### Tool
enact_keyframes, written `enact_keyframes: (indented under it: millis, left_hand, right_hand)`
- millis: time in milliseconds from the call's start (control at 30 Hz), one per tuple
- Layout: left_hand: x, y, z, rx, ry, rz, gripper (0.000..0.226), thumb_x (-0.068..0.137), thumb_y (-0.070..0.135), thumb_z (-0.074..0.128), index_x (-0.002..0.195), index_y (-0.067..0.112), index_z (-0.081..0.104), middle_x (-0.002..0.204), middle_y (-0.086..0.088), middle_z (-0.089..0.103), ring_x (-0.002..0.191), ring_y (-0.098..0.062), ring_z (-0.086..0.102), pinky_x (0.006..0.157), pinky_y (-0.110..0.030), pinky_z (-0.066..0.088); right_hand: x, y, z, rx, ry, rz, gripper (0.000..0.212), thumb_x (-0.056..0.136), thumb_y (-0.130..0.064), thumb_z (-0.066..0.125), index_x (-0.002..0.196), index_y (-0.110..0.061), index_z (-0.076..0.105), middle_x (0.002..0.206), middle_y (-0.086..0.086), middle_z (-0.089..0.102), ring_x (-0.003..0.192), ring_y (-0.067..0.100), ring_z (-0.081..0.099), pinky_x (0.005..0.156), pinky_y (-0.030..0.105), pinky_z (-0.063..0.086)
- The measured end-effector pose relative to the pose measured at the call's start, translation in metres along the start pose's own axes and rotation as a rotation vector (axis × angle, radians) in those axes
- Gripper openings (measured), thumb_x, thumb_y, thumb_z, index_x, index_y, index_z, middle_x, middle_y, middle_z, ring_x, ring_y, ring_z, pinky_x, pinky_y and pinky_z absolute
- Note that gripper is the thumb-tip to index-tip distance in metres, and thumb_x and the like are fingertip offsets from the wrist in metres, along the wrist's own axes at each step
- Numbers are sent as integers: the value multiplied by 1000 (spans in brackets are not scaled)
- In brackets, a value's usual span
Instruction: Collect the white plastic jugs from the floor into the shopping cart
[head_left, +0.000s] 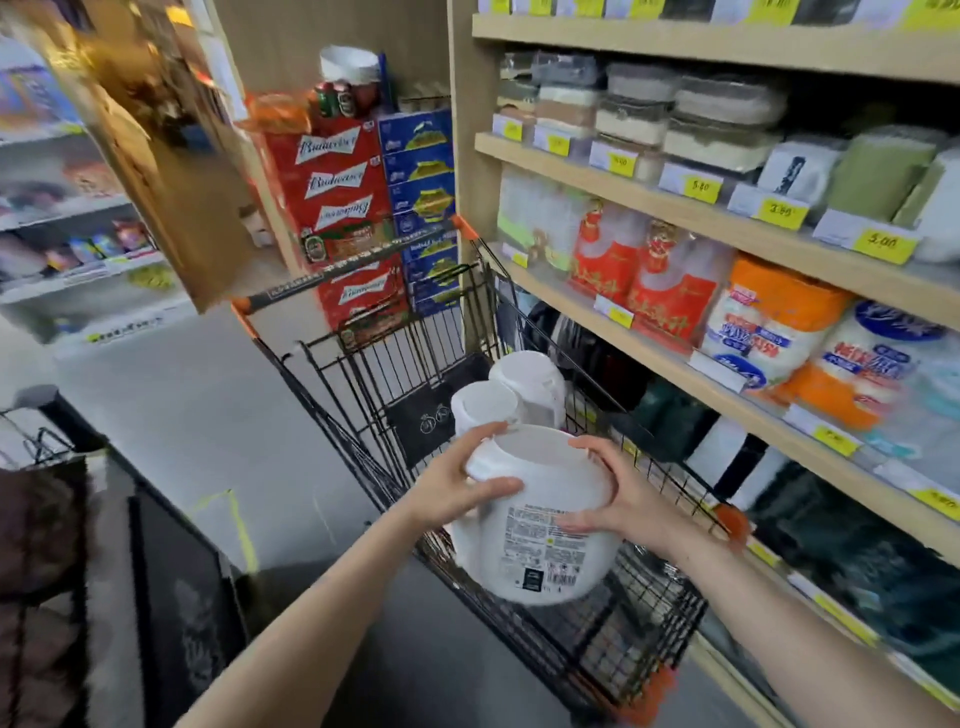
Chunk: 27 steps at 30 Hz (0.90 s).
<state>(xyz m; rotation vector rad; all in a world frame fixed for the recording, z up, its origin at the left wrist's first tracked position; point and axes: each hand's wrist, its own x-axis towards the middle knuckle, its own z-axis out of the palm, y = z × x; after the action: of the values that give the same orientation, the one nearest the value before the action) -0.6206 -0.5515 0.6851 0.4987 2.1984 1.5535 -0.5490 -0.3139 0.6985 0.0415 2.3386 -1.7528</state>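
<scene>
hands carry a white plastic jug (535, 525) over the near end of a black wire shopping cart (649, 623) in a store aisle. the left hand (457, 488) and right hand (618, 499) each clasp a side of the jug near its upper rim, fingers curled round the wall, so the grip is a two-handed hold on one jug, tilted with its printed label facing the camera. two more white jugs (511, 395) already stand touching each other inside the basket. the jug looks rigid, smooth and likely slippery; its weight cannot be told, though two hands suggest bulk. holding it by the sides, low and opposite, seems the safest way. stocked shelves (675, 197) run along the right.
</scene>
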Motion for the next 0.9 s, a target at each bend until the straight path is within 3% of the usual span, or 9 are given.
enact_keyframes:
  millis: [133, 233, 300, 433, 633, 700, 800, 900]
  left_hand:
    - [34, -7, -50, 115, -130, 13, 66, 66, 45, 83, 119, 55, 46, 121, 14, 59, 111, 2, 57, 101, -29, 47]
    - [61, -15, -76, 180, -197, 15, 70, 70, 26, 84, 126, 43, 45, 120, 22, 55, 104, 15, 53, 96, -12, 44]
    - [75, -20, -88, 259, -244, 26, 76, 69, 26, 85, 134, 33, 45, 121, 23, 51, 107, 9, 52, 91, -2, 38]
    - [103, -33, -110, 448, -312, 57, 92, 63, 46, 85, 141, 35, 38, 136, 15, 44, 127, -6, 39, 112, -24, 28]
    - [146, -60, -140, 613, -401, 119, 102, 58, 59, 82, 142, 47, 26, 140, 11, 38, 130, -9, 32, 113, -27, 22]
    - [163, -74, -146, 625, -447, 171, 104, 58, 56, 84, 143, 45, 25, 139, 11, 37, 131, -10, 31, 114, -28, 23]
    - [185, -93, -155, 626, -546, 221, 104, 61, 46, 87, 145, 39, 26, 130, 21, 31, 131, -10, 27, 112, -25, 22]
    - [202, -121, -162, 586, -633, 234, 106, 56, 46, 87, 140, 47, 23, 127, 25, 28, 133, -12, 26, 115, -31, 24]
  right_hand:
    - [37, -7, 25, -20, 86, 4, 85, 48, -15, 90, 118, -36, 46, 119, -8, 53, 107, 8, 54, 84, 30, 51]
    - [64, -5, 33, -44, 117, -3, 86, 49, -12, 92, 117, -37, 45, 122, -7, 53, 110, 9, 53, 88, 30, 49]
    - [83, 0, 37, -91, 124, -2, 88, 46, -22, 93, 116, -43, 43, 124, -8, 49, 112, 9, 50, 92, 33, 48]
    - [117, 8, 46, -194, 116, -9, 90, 41, -40, 89, 113, -56, 38, 127, -12, 44, 117, 9, 46, 96, 31, 43]
    - [156, 14, 67, -281, 173, 11, 90, 48, -29, 91, 114, -49, 33, 124, -16, 33, 113, -1, 37, 85, 3, 30]
    - [166, 19, 79, -296, 211, 30, 90, 50, -31, 90, 115, -48, 30, 124, -16, 29, 112, -1, 34, 86, 1, 29]
    - [177, 30, 102, -310, 283, 90, 89, 51, -38, 87, 114, -50, 25, 125, -18, 25, 114, 0, 32, 91, 9, 33]
    - [188, 47, 125, -316, 347, 148, 88, 53, -33, 87, 116, -44, 27, 126, -14, 23, 115, 5, 31, 86, 2, 27]
